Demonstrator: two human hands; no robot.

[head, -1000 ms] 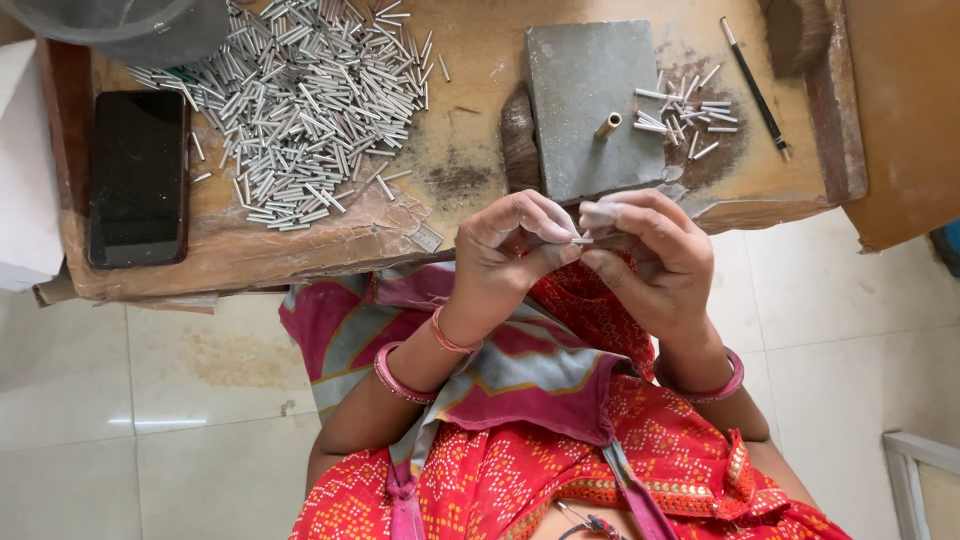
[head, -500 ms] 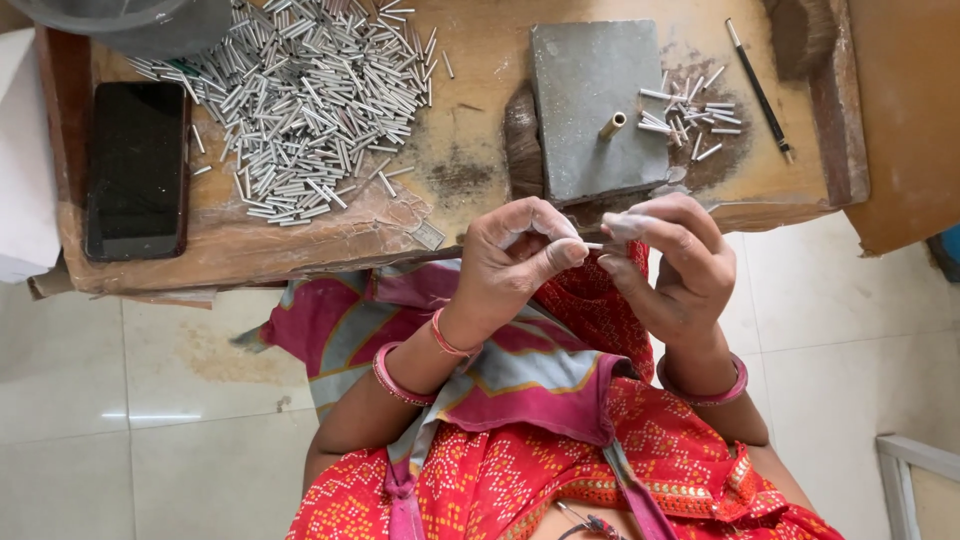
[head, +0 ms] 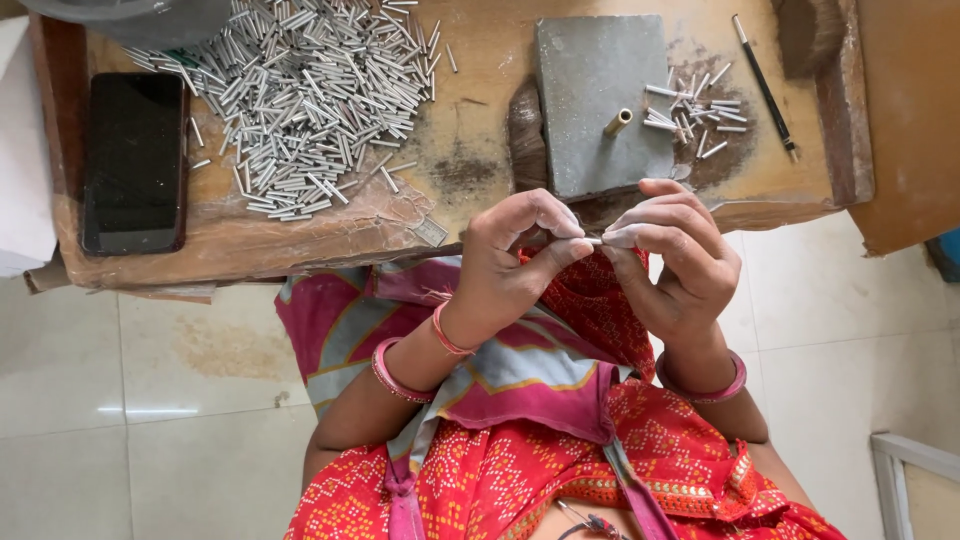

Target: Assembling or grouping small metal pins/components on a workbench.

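Two hands are seen from the single head view, raised together just in front of the tabletop (head: 300, 240) edge, over the lap. A thin metal tube (head: 594, 241) is pinched between the fingertips of the left hand (head: 515, 260) and those of the right hand (head: 675, 265); only a short silvery stub shows between them, the rest being hidden by the fingers, so its full length cannot be made out. Each grip is closed tight on the tube, fingers curled.

At the top left a grey bowl (head: 130, 15) is cut off by the frame edge. A dense heap of matte silver tubes (head: 310, 100), short and cylindrical, is spread on the worn wooden tabletop, whose near edge is covered with crinkled brown paper or tape. A black phone (head: 135, 160), glossy and flat, lies to the left of the heap. A grey stone slab (head: 590, 75), square and rough, carries a small brass peg (head: 619, 122). A smaller scatter of tubes (head: 695, 112) lies just beside the slab, and a slim dark pen (head: 765, 85) lies near it. A dark lump at the top right is too cropped to be identified.
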